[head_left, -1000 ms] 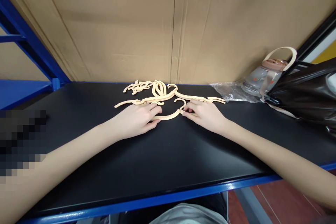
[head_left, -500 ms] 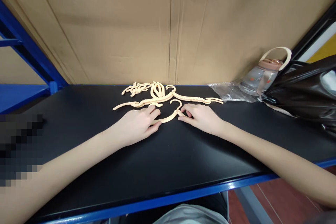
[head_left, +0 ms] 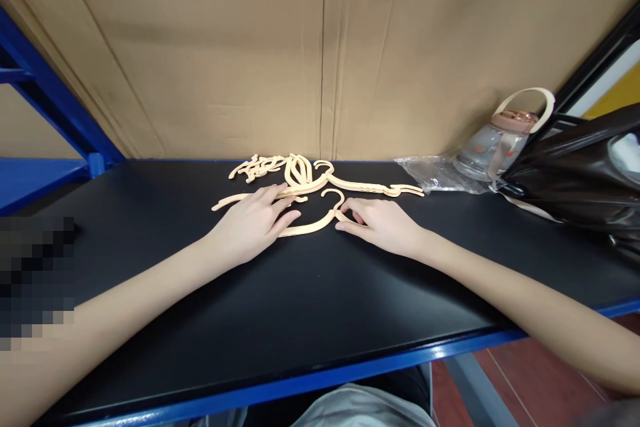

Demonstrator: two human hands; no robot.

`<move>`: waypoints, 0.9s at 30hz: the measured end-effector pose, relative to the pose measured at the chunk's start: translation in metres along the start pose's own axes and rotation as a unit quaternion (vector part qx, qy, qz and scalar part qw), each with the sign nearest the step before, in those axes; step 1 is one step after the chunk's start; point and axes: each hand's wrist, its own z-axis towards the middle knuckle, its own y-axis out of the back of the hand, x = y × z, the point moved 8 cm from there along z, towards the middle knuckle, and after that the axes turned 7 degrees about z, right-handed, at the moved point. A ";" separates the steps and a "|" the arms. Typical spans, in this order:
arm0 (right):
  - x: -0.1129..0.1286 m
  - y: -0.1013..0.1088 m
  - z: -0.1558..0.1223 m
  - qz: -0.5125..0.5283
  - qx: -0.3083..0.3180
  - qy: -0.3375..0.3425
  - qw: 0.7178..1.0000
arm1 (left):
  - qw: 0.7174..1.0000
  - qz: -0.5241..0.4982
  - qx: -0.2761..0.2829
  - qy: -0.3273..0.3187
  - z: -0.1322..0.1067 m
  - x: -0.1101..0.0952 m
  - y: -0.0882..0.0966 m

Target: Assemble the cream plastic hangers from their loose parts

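Observation:
A cream plastic hanger (head_left: 313, 223) lies flat on the black shelf board (head_left: 310, 307), hook pointing away from me. My left hand (head_left: 253, 223) rests on its left arm with the fingers stretched out over it. My right hand (head_left: 380, 223) covers its right arm, thumb and fingertips pinched at the neck just below the hook. Behind both hands lies a loose pile of cream hangers (head_left: 300, 177), some whole and some in pieces.
A cardboard sheet (head_left: 320, 47) backs the shelf. A clear water bottle (head_left: 500, 143) with a cream strap lies on a plastic bag (head_left: 433, 177) at the right, next to a black bag (head_left: 585, 177). Blue shelf frame (head_left: 55, 113) stands at the left.
My left hand has opened and slid forward along the hanger's left arm, fingers reaching toward the pile. The right hand has stayed at the hanger's neck.

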 end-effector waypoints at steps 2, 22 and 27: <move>0.001 0.001 0.000 0.001 0.003 0.002 1.000 | 1.000 -0.009 -0.009 0.007 0.000 0.001 0.002; -0.004 0.010 -0.006 0.019 0.074 0.006 0.997 | 0.979 0.187 -0.069 -0.041 0.004 -0.007 0.026; -0.001 0.007 -0.004 0.035 0.046 0.023 0.998 | 0.977 0.183 -0.108 -0.037 0.003 -0.012 0.034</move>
